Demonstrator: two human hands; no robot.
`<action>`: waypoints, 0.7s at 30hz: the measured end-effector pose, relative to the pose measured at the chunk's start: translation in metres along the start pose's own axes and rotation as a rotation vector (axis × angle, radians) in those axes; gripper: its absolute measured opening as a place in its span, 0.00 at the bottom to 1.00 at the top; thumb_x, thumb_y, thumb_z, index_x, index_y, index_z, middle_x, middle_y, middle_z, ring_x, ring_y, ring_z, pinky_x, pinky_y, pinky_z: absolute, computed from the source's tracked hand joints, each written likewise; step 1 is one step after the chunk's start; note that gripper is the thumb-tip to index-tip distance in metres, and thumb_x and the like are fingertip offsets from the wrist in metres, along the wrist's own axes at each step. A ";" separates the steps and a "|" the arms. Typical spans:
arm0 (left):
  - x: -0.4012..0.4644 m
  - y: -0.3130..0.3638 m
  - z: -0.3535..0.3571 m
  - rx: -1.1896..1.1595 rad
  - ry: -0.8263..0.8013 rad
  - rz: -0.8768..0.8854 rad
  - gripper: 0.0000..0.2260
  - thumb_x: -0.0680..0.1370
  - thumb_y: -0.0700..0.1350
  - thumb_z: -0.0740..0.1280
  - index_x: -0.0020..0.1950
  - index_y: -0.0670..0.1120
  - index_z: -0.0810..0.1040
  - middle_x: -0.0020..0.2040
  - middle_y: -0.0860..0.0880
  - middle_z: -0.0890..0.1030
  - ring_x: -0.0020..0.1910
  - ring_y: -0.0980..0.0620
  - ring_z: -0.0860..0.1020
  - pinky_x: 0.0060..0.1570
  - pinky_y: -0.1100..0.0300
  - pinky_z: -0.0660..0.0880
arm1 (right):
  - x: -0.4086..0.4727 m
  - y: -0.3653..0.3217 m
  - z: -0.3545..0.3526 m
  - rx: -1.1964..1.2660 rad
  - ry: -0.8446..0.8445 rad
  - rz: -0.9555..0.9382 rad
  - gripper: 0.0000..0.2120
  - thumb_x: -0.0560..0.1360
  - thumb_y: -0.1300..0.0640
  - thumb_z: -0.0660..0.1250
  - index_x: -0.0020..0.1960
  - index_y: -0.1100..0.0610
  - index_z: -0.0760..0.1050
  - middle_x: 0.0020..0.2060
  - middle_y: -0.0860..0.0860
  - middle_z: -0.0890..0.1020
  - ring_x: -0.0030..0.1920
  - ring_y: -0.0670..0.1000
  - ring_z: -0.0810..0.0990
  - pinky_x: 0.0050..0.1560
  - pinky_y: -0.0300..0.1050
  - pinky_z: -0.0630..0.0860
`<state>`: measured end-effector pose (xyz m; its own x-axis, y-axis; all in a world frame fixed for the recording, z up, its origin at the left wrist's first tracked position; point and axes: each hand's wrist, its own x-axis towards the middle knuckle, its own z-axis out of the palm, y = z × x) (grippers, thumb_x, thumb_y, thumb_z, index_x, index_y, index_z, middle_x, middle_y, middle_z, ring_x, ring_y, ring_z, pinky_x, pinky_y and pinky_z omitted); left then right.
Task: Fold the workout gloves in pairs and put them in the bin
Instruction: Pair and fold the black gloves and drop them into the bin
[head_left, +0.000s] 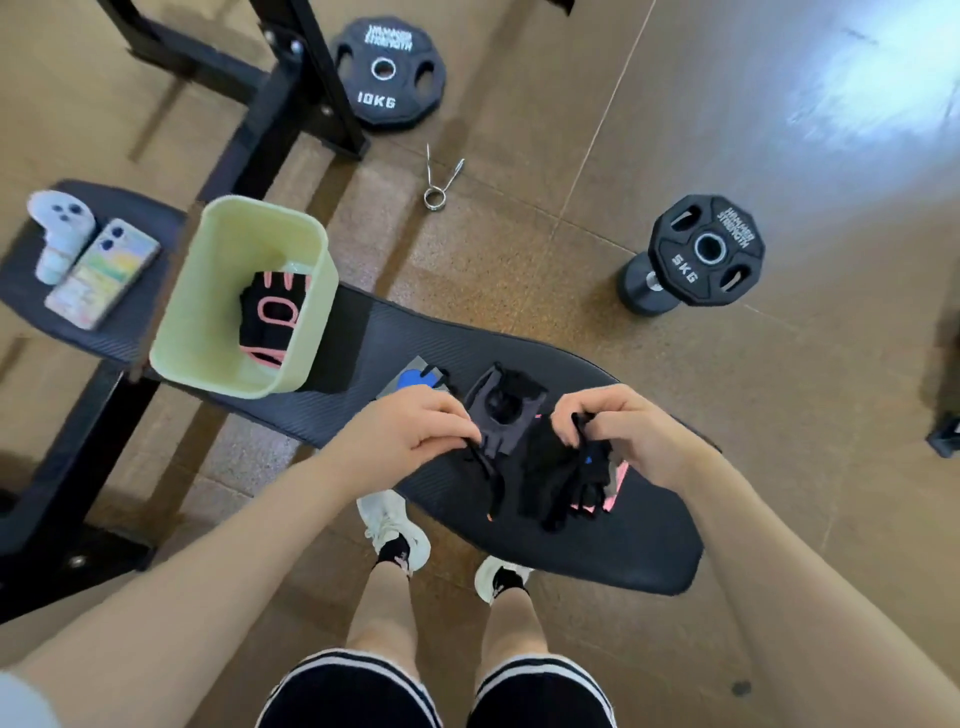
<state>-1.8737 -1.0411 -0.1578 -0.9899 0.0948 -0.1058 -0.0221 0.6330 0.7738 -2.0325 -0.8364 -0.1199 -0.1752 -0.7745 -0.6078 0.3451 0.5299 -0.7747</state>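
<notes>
The pale green plastic bin (208, 291), rounded-square, is standing left of centre on the ribbed black bench (597, 551), holding one folded black-and-pink pair (272, 317). At centre, the left hand (410, 436) is pinching a grey-black glove (501, 415); the right hand (618, 426) is clamping the strap of a black glove (556, 483). A blue-grey glove (413, 382) is lying just beyond the left hand.

The larger black weight plate (387, 73) on the floor reads "HAMMER STRENGTH" and "10KG", while the smaller black plate (706, 248) leaning on a dumbbell (641, 283) reads "HAMMER STRENGTH" and "5KG".
</notes>
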 end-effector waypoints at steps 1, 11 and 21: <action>0.002 0.012 -0.008 0.009 -0.006 0.033 0.10 0.76 0.47 0.61 0.50 0.49 0.81 0.47 0.50 0.82 0.47 0.57 0.73 0.43 0.57 0.77 | -0.007 -0.012 0.002 0.012 -0.020 -0.023 0.03 0.59 0.60 0.61 0.32 0.59 0.71 0.34 0.61 0.69 0.35 0.56 0.66 0.35 0.42 0.66; 0.005 0.089 -0.034 0.049 0.171 0.124 0.08 0.76 0.49 0.62 0.49 0.49 0.79 0.55 0.53 0.72 0.44 0.57 0.74 0.44 0.55 0.76 | -0.032 -0.051 0.054 -0.200 0.406 -0.132 0.09 0.72 0.62 0.68 0.45 0.48 0.76 0.53 0.47 0.70 0.60 0.48 0.70 0.64 0.44 0.66; 0.009 0.106 -0.027 -0.038 0.269 -0.121 0.09 0.73 0.46 0.67 0.48 0.44 0.81 0.57 0.52 0.71 0.42 0.66 0.72 0.51 0.75 0.65 | -0.062 -0.052 0.047 0.376 0.164 -0.023 0.11 0.78 0.56 0.59 0.50 0.59 0.78 0.42 0.53 0.82 0.43 0.50 0.79 0.48 0.42 0.76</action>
<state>-1.8885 -0.9941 -0.0601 -0.9812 -0.1903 -0.0336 -0.1429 0.5975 0.7890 -1.9960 -0.8320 -0.0341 -0.3209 -0.7035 -0.6342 0.6468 0.3263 -0.6893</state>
